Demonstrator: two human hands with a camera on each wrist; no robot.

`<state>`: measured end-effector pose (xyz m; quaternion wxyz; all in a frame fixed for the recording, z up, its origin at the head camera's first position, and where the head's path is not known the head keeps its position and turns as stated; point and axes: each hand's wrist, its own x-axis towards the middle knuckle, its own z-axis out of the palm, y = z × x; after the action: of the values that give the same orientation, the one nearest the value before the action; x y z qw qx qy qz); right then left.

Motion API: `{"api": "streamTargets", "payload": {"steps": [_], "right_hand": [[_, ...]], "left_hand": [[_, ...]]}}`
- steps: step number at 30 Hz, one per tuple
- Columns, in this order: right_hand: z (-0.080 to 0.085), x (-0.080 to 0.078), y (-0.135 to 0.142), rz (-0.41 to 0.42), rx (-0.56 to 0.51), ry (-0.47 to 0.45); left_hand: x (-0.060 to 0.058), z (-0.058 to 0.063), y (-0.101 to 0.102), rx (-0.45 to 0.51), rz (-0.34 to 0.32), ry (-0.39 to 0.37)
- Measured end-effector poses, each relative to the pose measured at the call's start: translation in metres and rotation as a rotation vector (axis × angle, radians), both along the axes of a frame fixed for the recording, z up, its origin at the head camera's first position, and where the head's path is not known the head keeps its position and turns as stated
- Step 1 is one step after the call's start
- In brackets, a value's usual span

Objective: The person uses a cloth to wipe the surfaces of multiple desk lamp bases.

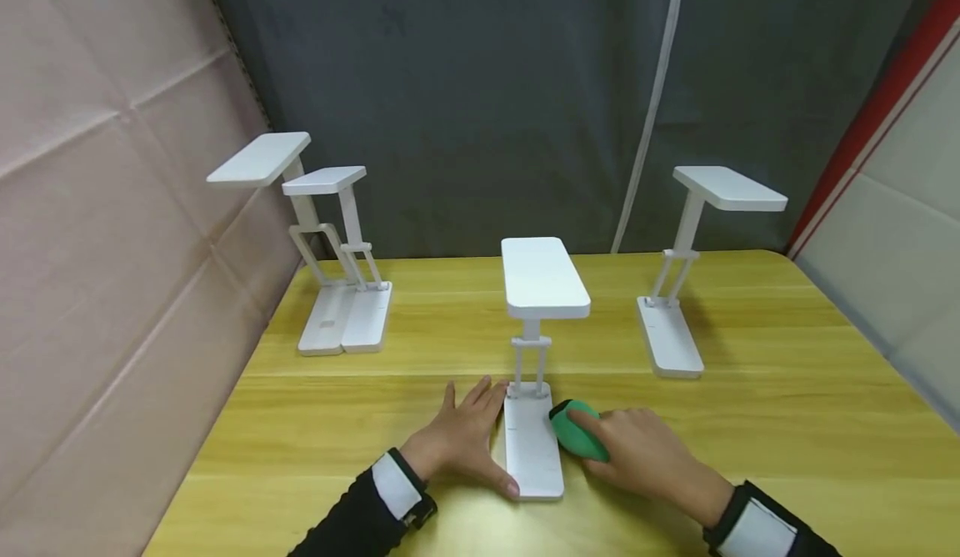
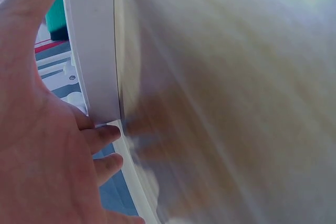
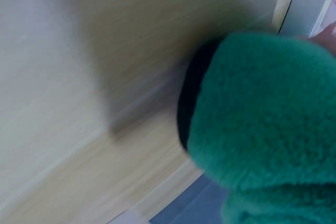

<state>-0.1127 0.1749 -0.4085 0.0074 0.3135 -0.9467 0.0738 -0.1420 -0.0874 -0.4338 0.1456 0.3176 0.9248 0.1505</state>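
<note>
Table [image 1: 757, 424], one: we see wood between its left edge and the near stand [image 1: 533, 449], and a broader run toward the right edge. Stands, four, white: the near stand at centre; a pair [image 1: 365, 322] at ten o'clock from it, bases side by side; a right stand [image 1: 670, 338] at two o'clock. Pad [image 1: 568, 434], one, green, beside the near stand's base at three o'clock. Hands, two: left hand [image 1: 465, 439] spread, touching that base's left side; right hand [image 1: 648, 454] gripping the pad.
</note>
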Motion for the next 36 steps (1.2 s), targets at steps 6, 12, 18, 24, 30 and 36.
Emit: {"api": "streamTargets", "payload": {"steps": [6,12,18,24,30,36], "right_hand": [[0.005,0.004,0.014,0.104,-0.067,-0.134],[0.005,0.007,0.017,0.221,-0.132,-0.2],[0.017,-0.001,0.024,0.255,-0.137,-0.333],[0.016,-0.028,0.021,-0.02,-0.023,-0.018],[-0.008,-0.036,0.0,-0.135,0.105,0.33],[-0.012,-0.019,-0.017,-0.153,0.111,0.262]], "left_hand": [[0.0,0.0,0.0,0.002,0.004,-0.002],[-0.001,0.002,-0.004,-0.003,0.006,0.005],[0.0,0.001,-0.004,0.008,0.004,-0.008],[0.001,-0.001,-0.001,0.011,0.0,-0.02],[0.002,-0.002,-0.001,0.008,0.005,-0.022],[0.001,0.001,-0.002,0.014,0.007,-0.011]]}}
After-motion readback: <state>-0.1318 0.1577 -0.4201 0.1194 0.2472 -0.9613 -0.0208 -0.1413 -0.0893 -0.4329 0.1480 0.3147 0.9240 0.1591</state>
